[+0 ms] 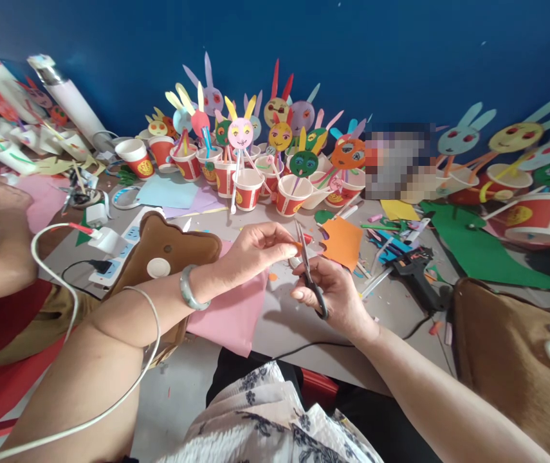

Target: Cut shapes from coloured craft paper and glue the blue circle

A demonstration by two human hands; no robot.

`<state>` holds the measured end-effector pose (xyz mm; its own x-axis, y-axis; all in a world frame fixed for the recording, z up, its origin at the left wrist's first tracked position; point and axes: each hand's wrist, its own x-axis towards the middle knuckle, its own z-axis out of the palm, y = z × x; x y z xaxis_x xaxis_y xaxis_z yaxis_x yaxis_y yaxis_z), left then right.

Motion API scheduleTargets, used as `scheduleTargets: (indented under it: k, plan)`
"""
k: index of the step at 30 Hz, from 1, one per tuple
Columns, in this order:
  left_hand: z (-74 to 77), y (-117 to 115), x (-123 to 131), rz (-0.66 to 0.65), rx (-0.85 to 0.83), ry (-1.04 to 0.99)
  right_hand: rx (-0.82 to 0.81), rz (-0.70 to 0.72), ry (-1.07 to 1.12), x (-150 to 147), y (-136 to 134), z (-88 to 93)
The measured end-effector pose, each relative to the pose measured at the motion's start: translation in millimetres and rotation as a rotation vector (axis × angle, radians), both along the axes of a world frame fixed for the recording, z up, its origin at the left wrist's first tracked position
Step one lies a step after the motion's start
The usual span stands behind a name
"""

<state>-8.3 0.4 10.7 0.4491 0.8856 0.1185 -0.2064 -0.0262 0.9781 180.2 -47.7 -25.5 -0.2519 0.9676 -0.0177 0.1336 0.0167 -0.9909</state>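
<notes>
Between the thumb and fingers of my left hand is a small piece of orange paper. My right hand grips black-handled scissors, their blades pointing up and away from me, right beside the orange piece. Whether the blades touch the paper I cannot tell. Just beyond my right hand lies a larger orange sheet with a cut, notched left edge. A pink sheet sits under my left wrist, partly hanging over the table's front edge.
Paper cups with rabbit-faced figures line the back. A glue gun and green paper lie right. A power strip and brown cushion are left. A white cable crosses my left arm. Another person's arm rests far left.
</notes>
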Motion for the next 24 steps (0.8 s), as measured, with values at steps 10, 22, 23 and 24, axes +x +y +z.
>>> scheduleTargets:
  k: [10, 22, 23, 24]
  plan:
    - [-1.1, 1.2, -0.6, 0.029, -0.003, 0.014, -0.001, 0.003, -0.01, 1.6, 0.2, -3.2]
    - [-3.1, 2.2, -2.6, 0.018, 0.038, 0.034, 0.015, -0.009, -0.028, 0.6, 0.2, -1.8]
    - [-3.4, 2.4, -2.9, 0.019, 0.042, 0.035, 0.015, -0.012, -0.029, 0.5, 0.2, -1.8]
    - [-3.7, 2.6, -3.1, 0.02, 0.044, 0.036, 0.012, -0.013, -0.03, 0.5, 0.2, -1.8]
